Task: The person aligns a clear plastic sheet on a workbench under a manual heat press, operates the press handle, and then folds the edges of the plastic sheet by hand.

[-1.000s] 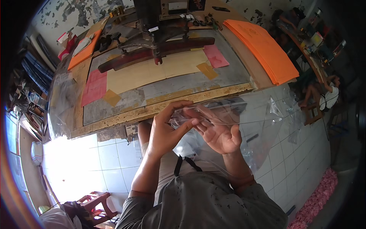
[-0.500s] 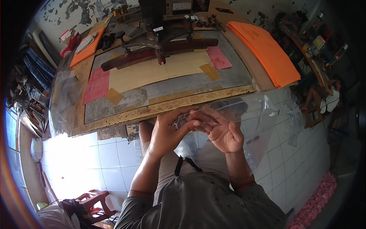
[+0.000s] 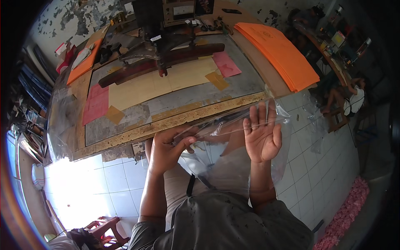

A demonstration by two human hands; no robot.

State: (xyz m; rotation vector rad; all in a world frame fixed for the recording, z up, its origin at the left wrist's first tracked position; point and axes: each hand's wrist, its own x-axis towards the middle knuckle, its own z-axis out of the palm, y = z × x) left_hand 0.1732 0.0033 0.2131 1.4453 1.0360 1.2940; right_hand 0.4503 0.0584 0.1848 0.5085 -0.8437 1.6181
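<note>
I hold a clear plastic sheet or bag (image 3: 227, 166) in front of my lap, just below the front edge of the worktable (image 3: 175, 121). My left hand (image 3: 166, 150) pinches the film's upper left edge between thumb and fingers. Spread flat with its fingers apart, my right hand (image 3: 261, 133) presses against the clear plastic near its upper right part. The film hangs down over my knees.
On the table lie a metal plate (image 3: 246, 83) with yellow and pink paper pieces, a dark press machine (image 3: 162, 33) at the back, and an orange paper stack (image 3: 279, 50) at right. More clear plastic (image 3: 60, 121) hangs at the left edge. White floor tiles surround me.
My two hands were close together working the film's edge. Now the right hand has moved right and opened flat, and the plastic is stretched wider between the hands.
</note>
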